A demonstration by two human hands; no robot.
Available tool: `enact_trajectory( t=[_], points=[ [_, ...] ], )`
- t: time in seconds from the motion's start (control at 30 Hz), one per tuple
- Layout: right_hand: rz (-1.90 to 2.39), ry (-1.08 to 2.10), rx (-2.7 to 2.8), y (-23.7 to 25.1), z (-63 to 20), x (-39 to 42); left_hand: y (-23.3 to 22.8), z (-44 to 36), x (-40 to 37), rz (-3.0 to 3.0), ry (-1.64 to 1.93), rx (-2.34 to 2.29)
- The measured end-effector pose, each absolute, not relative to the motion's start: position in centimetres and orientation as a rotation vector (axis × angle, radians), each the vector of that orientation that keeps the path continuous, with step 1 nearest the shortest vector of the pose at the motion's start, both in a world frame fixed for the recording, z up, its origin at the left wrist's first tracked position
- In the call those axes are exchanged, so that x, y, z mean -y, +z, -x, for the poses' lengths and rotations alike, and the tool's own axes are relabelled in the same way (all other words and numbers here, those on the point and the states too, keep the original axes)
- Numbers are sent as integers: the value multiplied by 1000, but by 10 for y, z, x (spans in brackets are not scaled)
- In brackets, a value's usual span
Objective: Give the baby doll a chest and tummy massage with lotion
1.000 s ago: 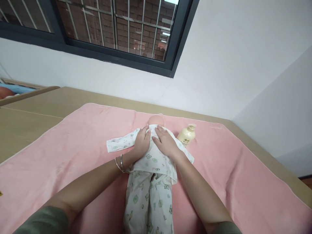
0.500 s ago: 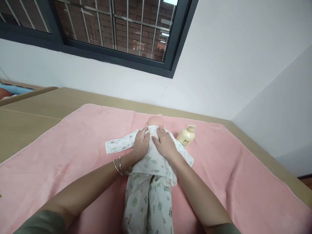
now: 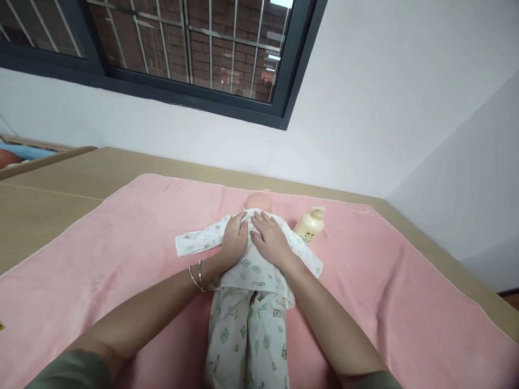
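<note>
Right hand [image 3: 271,241] inched leftward since previous frame. Sleeve [image 3: 201,239], left of centre (spread out). Left hand [image 3: 235,239] laid open on shirt [image 3: 255,273], mid-frame; right likewise, grasping nothing. Bottle [image 3: 310,225] nearby, right of centre. Best kept: pressure light, even.

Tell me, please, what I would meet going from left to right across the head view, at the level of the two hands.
White patterned sleeve → left hand → right hand → pale yellow pump bottle.
</note>
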State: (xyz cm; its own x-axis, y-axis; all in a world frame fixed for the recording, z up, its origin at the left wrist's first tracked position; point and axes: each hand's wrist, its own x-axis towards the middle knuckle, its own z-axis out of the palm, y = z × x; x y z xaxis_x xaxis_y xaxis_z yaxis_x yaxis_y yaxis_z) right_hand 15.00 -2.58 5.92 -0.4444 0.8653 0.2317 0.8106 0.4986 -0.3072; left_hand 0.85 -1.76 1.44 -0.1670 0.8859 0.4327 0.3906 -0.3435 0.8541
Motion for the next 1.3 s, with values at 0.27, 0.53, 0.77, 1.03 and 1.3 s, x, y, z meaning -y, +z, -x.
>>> enact_trajectory(
  t=[0.27, 0.53, 0.77, 1.03, 1.3],
  points=[
    [1785, 271, 2168, 66, -157, 19, 12, -11, 20, -1757, 1412, -1610],
    [1907, 75, 2265, 73, -138, 43, 9, -2, 2, -2032, 1123, -1646],
    [1665, 196, 2459, 79, -143, 44, 15, -2, 7, -2202, 1018, -1673],
    [1894, 240, 2232, 72, -155, 22, 18, -8, 26, -2373, 987, -1677],
    [1749, -40, 2565, 88, -142, 58, 26, 4, 5, -2303, 897, -1587]
  ],
)
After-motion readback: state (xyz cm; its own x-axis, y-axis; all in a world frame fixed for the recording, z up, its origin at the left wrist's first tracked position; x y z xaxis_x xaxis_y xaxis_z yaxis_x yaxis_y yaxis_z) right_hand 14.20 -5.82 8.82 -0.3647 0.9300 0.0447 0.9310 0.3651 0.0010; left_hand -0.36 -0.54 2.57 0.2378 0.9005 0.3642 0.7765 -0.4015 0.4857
